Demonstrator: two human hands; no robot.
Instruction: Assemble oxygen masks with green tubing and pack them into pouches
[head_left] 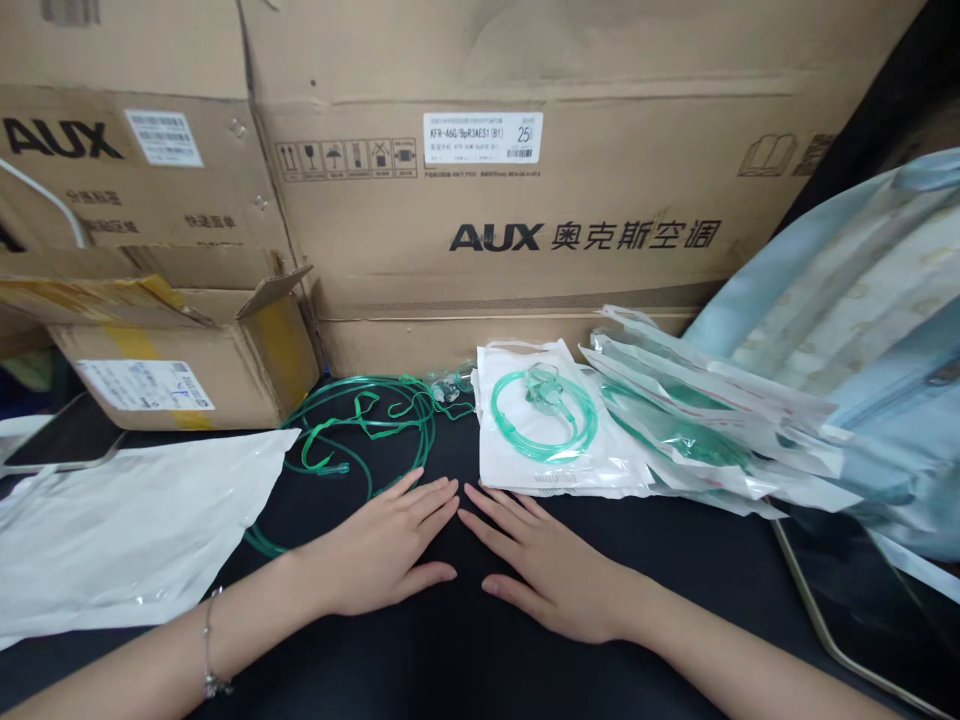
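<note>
In the head view, the left hand (386,545) and the right hand (559,570) lie palm down on the black surface (465,660), flat, with fingers stretched out. Their fingertips point towards each other, near but apart, and both thumbs reach inwards on the near side. A thin bracelet (208,640) circles the left wrist.

Just beyond the left hand is loosely coiled green tubing (352,384), with a bright green strap (367,430) tangled over it. Part of the coil runs behind the left hand and wrist. A clear plastic piece (450,387) sits at the coil's far right, by the wall of the large box (585,280).

The right fingertips are at the near edge of a white pack (499,465); whether they touch it, I cannot tell. Through its clear front show a ring of green tube and a clear mask (544,385). To its right, more packs (795,425) lie piled and fanned out against a pale blue bag (795,260).

On the left, a white pouch (142,530) lies flat beside the left forearm, near a phone (64,435) and a small box (187,345) with raised flaps. A dark tablet (870,600) lies at the right edge.
</note>
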